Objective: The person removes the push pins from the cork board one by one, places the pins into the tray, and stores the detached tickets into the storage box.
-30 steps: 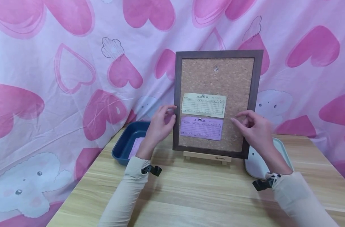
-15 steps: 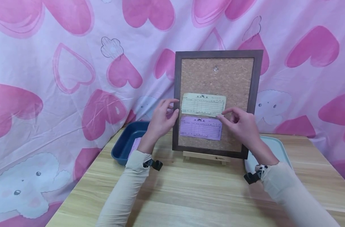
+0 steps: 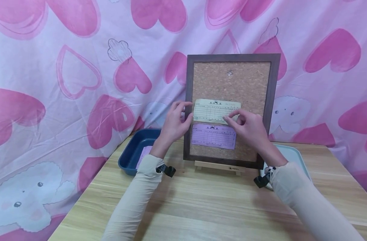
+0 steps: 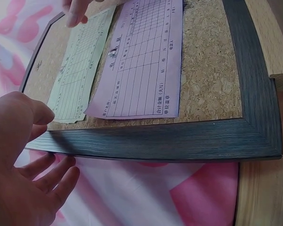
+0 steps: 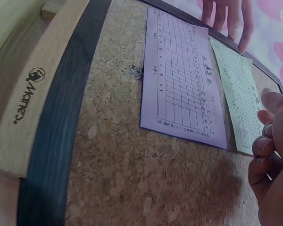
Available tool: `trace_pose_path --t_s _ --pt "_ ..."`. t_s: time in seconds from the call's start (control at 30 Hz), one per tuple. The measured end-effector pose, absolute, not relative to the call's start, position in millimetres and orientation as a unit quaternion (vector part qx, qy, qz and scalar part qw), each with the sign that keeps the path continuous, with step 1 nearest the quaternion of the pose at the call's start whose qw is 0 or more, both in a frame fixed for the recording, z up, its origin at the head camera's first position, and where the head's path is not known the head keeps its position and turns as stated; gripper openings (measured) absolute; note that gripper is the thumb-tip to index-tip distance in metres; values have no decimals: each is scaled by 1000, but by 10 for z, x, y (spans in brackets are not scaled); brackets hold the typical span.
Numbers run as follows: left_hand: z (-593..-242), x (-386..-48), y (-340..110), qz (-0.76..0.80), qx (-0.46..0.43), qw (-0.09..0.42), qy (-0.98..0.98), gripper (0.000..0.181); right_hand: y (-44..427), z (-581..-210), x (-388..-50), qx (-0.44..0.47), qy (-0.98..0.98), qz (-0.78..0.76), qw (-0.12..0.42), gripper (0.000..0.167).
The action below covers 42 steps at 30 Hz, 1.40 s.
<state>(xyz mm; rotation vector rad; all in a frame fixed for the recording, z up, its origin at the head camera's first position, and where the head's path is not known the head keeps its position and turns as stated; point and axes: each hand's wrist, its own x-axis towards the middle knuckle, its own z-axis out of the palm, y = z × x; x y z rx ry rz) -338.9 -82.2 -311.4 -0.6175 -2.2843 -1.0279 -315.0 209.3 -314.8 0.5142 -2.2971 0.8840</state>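
Note:
A cork board (image 3: 213,80) with a dark wooden frame stands upright on a small easel. Pinned to it are a pale green form slip (image 3: 205,112) and, just below, a purple form slip (image 3: 213,137), each with a silvery pin near its top. My left hand (image 3: 175,120) is at the frame's left side, thumb and index finger reaching over the edge; firm contact is unclear. In front of the green slip's lower right is my right hand (image 3: 252,130), thumb and index tips close together. The right wrist view shows a small gap there and nothing visible between them.
A dark blue tray (image 3: 127,155) holding a purple slip stands left of the board. At the right, a pale tray (image 3: 296,157) lies partly behind the right arm. Another shiny pin (image 3: 230,73) is near the board's top. A patterned curtain (image 3: 80,134) hangs behind the wooden table (image 3: 201,201).
My right hand has moved left and slightly up, from the bare cork to in front of the green slip. The left hand has slid up and right over the frame's edge.

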Motion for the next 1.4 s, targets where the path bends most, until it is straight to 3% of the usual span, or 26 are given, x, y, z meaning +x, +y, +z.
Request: trace_pose_path --t_s 0.23,0.73,1.4 --pt "-3104 -3435 -773 -380 -224 273 -855 38 2002 -3069 -3259 201 -873 307 321 17" --pt "-3090 -3482 -682 -373 -206 264 -865 33 1764 -2867 -3378 198 -880 303 307 30" --pt "-3144 -3521 -634 -375 -204 275 -862 22 1646 -2806 -3448 181 -884 275 331 21"
